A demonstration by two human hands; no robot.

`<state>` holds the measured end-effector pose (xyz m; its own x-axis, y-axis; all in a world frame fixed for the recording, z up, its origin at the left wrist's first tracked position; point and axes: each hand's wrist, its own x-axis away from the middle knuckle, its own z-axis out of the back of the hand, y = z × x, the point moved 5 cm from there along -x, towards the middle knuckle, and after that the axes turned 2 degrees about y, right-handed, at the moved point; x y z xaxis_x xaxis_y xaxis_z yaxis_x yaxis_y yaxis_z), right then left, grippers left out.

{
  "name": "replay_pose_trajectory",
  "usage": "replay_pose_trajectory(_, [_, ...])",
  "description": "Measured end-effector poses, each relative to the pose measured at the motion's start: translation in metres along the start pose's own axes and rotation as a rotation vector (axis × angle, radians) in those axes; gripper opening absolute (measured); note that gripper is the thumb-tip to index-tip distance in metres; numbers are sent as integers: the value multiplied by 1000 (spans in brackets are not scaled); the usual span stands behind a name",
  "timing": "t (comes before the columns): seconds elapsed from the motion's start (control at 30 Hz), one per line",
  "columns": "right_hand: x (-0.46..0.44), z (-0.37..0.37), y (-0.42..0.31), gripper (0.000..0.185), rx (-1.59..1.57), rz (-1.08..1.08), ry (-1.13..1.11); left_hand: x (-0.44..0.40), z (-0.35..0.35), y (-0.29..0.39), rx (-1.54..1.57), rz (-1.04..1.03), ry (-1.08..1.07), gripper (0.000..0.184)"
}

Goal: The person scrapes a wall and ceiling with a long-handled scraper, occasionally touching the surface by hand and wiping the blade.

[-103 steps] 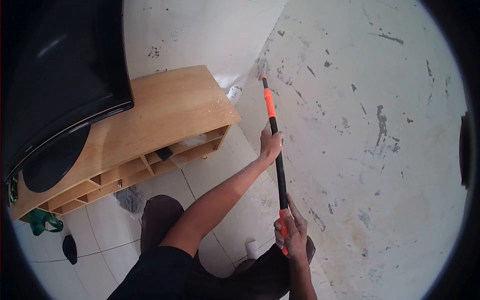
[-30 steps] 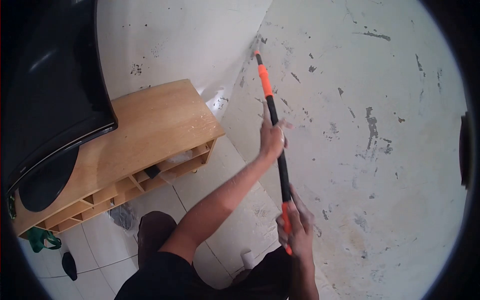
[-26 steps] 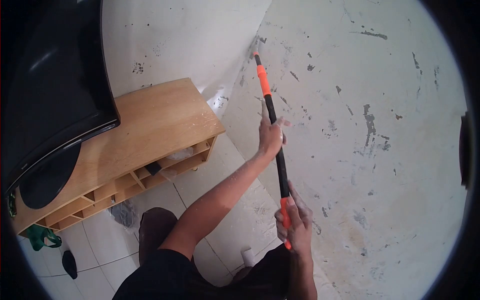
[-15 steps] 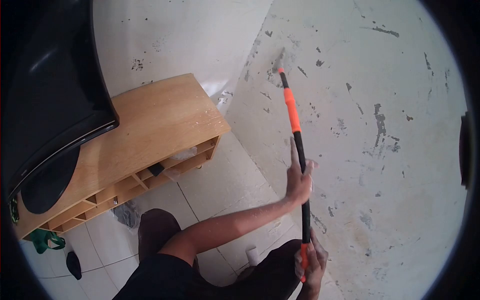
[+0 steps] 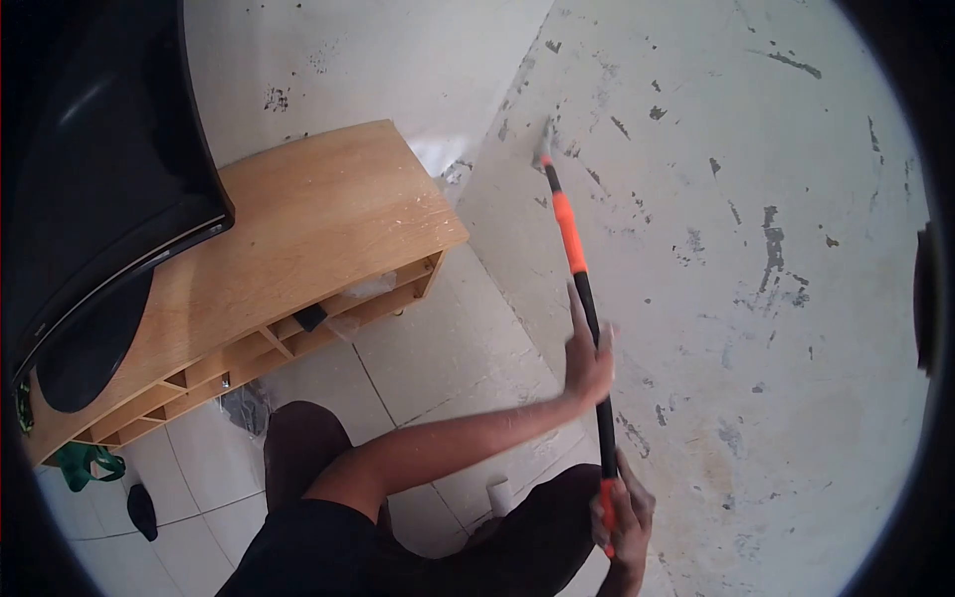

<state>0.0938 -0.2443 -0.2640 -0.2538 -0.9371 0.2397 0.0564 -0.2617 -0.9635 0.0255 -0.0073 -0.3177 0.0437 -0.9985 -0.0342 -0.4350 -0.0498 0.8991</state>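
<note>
A long-handled scraper (image 5: 565, 224) with a black pole and orange sections slants up against the scuffed wall (image 5: 696, 398). Its blade (image 5: 545, 146) is at the wall's surface, close to the corner, and slightly blurred. My left hand (image 5: 590, 368) is closed around the middle of the black pole, index finger stretched along it. Lower down, my right hand (image 5: 625, 512) grips the orange end of the handle. Dark chips and grey patches mark the wall around the blade.
To the left stands a wooden TV cabinet (image 5: 328, 209) with open shelves, bearing a black television (image 5: 109, 179). Plastic wrapping (image 5: 245, 410), a green bag (image 5: 88, 466) and a dark shoe-like item (image 5: 142, 512) lie by it. A white cylinder (image 5: 500, 497) is on the tiled floor (image 5: 408, 363).
The scraper's blade has moved down and to the left across the wall, and the pole leans further left. Both hands keep their hold. The view has shifted slightly.
</note>
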Motion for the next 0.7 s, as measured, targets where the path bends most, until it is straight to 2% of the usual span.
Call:
replay_pose_trajectory(0.07, [25,19,12,56,-2,-78,28,34,-9,-21,53,85,-24,86])
replay_pose_trajectory(0.17, [30,20,11,56,5,-52,52,42,-11,-21,100,94,-18,84])
replay_pose_trajectory(0.27, [-2,5,-14,56,193,-33,28,7,1,-16,62,121,2,86])
replay_pose_trajectory(0.33, [-30,-10,-20,54,158,-68,19,-27,15,-18,188,191,40,85])
replay_pose_trajectory(0.4, [-52,-37,-24,52,131,-130,16,-56,35,-14,181,208,47,86])
replay_pose_trajectory(0.5, [-67,-52,-6,54,91,-47,-48,-78,56,-9,87,165,47,87])
replay_pose_trajectory(0.7, [-31,-37,-10,53,70,-91,-19,-46,43,-33,-105,189,66,89])
